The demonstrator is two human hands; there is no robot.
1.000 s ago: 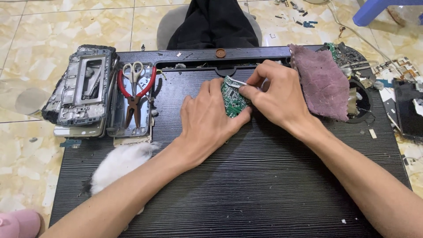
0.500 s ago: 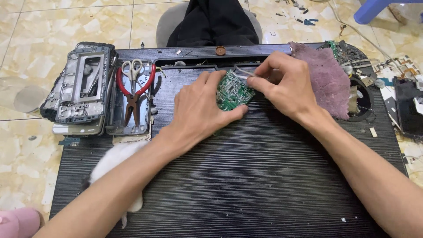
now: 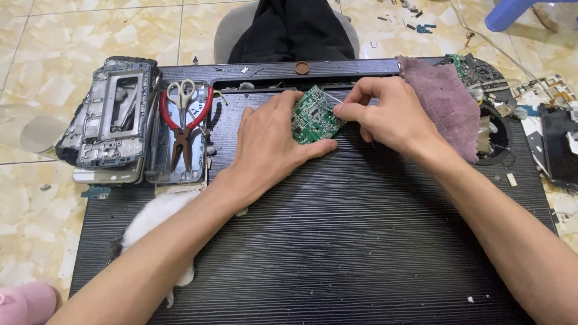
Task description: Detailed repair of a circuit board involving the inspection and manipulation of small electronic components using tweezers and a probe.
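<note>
**A:** Eyes on the green circuit board (image 3: pixel 313 114), propped at a tilt on the ribbed black work surface (image 3: pixel 361 241), up near its far edge and about midway across.

**B:** And the left hand (image 3: pixel 271 144) has it. Thumb tucked under the lower edge, fingers curled behind, a closed hold on the board.

**A:** The right hand (image 3: pixel 385 114) meets it from the other side, fingertips pinched tight on a thin metal tool (image 3: pixel 333 98) whose tip touches the board's upper corner.

**B:** What kind of tool, I cannot tell, it's too slim.

**A:** Just right of that hand lies a purple cloth (image 3: pixel 442 105), draped over the surface's edge.

**B:** Out left, red-handled pliers (image 3: pixel 183 129) and small scissors (image 3: pixel 182 91) share a tray, beside a stack of stripped phone frames (image 3: pixel 111 120).

**A:** And a white fluffy tuft (image 3: pixel 153 216) sits under the left forearm.
</note>
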